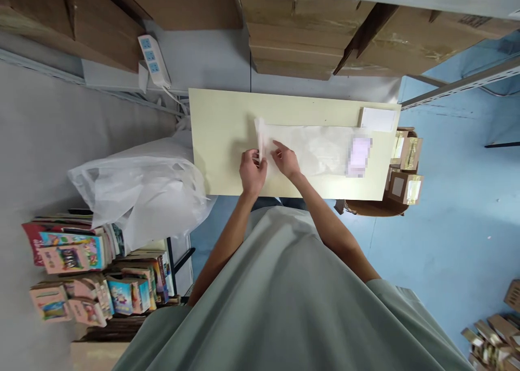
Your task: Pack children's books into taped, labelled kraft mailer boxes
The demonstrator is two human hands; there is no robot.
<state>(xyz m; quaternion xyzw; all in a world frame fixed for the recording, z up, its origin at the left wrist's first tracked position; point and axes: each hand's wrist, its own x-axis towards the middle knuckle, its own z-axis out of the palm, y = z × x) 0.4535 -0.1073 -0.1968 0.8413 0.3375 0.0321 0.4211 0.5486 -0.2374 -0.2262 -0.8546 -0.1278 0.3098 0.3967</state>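
Tabletop (221, 170) in pale yellow, and across it a translucent white wrap (312, 149) is laid out! Its raised left end is pinched narrowly in the left grip (257, 161); just beside that end, the right grip (273, 148) is held with forefinger extended, whether touching cannot be told. Near the wrap's right end a blurred lilac patch (359, 155) is seen; well left of the wrap, a white plastic sack (150, 181). The edge is apparently being folded or straightened; a steady left pinch and light right-hand guidance seem called for next.
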